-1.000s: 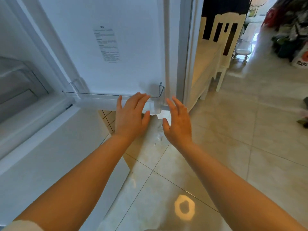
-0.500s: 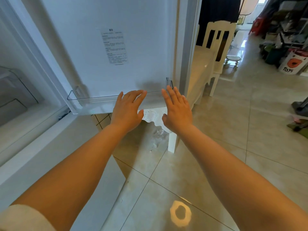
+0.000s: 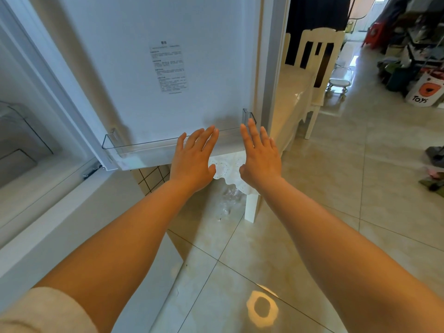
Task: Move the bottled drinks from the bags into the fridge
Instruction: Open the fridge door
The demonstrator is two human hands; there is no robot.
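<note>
I see my left hand (image 3: 192,162) and right hand (image 3: 260,159) flat and spread, holding nothing, by the bare door shelf (image 3: 144,146) of the open fridge (image 3: 134,68); no bottles or bags show, so I think fetching one comes next.

Both arms reach toward the open fridge door (image 3: 134,68). The left hand (image 3: 192,159) and right hand (image 3: 260,156) are held flat, fingers straight, at the clear door shelf (image 3: 144,146). A white chair (image 3: 319,66) stands beyond on the tiled floor (image 3: 336,188).
</note>
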